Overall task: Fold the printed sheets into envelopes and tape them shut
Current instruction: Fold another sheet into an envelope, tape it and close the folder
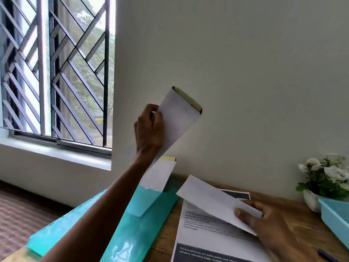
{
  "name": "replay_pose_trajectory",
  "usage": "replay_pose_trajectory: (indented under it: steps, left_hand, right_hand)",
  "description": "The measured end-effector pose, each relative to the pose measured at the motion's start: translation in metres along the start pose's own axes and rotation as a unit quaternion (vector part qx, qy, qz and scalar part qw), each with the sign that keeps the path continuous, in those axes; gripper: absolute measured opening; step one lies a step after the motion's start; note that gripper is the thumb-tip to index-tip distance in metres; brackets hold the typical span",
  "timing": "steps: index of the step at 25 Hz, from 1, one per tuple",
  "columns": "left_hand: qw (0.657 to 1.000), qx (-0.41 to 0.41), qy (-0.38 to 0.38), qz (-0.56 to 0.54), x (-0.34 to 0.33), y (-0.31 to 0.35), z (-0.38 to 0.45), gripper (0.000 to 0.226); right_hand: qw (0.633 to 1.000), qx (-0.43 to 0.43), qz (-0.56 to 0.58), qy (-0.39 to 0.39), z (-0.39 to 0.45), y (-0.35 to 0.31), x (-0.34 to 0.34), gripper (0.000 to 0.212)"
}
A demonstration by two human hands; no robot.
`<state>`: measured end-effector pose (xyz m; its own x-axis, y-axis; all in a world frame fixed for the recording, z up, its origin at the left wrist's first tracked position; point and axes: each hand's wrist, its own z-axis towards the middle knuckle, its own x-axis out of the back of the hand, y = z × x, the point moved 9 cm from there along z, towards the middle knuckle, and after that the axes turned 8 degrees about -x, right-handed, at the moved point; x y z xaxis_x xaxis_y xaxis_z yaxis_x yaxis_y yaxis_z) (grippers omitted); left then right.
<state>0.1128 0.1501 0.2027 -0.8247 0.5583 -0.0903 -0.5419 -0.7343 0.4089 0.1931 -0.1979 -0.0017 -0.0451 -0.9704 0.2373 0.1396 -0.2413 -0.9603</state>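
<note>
Much of the teal tray (132, 233) is hidden behind the left forearm, and a folded envelope (158, 178) standing in it is part covered. On the wooden table (294, 222) printed sheets (207, 242) run off the bottom edge. Left hand (149, 129) pinches a raised envelope (179, 118); right hand (264, 222) grips another (211, 201) over the sheets. Barred window (56, 72) stands left.

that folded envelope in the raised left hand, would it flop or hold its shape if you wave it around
The folded envelope probably holds its shape: it stands out straight from the left hand, which grips only its lower edge. It looks light, since fingertips alone carry it. Being thin paper, it would likely crease if squeezed hard.
</note>
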Motion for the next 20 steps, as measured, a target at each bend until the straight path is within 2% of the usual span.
replay_pose_trajectory:
  steps: [3, 5, 7, 9, 10, 13, 14, 20]
  left_hand:
    - [0.971, -0.009, -0.207, 0.116, -0.029, -0.029, -0.032, 0.038]
    - [0.946, -0.028, -0.284, 0.152, -0.036, -0.049, -0.065, 0.045]
    - [0.933, -0.068, -0.297, 0.19, -0.034, -0.061, -0.082, 0.049]
    - [0.931, -0.095, -0.296, 0.189, -0.033, -0.066, -0.086, 0.048]
    - [0.935, -0.092, -0.297, 0.173, -0.031, -0.065, -0.088, 0.046]
    - [0.949, -0.045, -0.294, 0.106, -0.028, -0.056, -0.089, 0.039]
    - [0.951, -0.03, -0.297, 0.084, -0.028, -0.054, -0.088, 0.037]
    - [0.946, 0.0, -0.322, 0.028, -0.032, -0.053, -0.088, 0.042]
  right_hand:
    - [0.991, -0.033, 0.13, 0.019, -0.001, -0.007, 0.015, 0.018]
    - [0.978, -0.044, 0.203, 0.016, -0.002, -0.013, 0.025, 0.02]
    - [0.969, -0.028, 0.247, 0.002, -0.005, -0.025, 0.028, 0.034]
    - [0.978, 0.0, 0.208, -0.013, -0.005, -0.032, 0.029, 0.068]
    - [0.983, 0.005, 0.182, -0.015, -0.006, -0.033, 0.027, 0.07]
    - [0.992, 0.004, 0.118, -0.036, -0.012, -0.033, 0.017, 0.03]
    - [0.995, 0.011, 0.092, -0.03, -0.013, -0.033, 0.016, 0.024]
    - [0.995, 0.065, 0.057, 0.039, -0.019, -0.037, 0.028, 0.019]
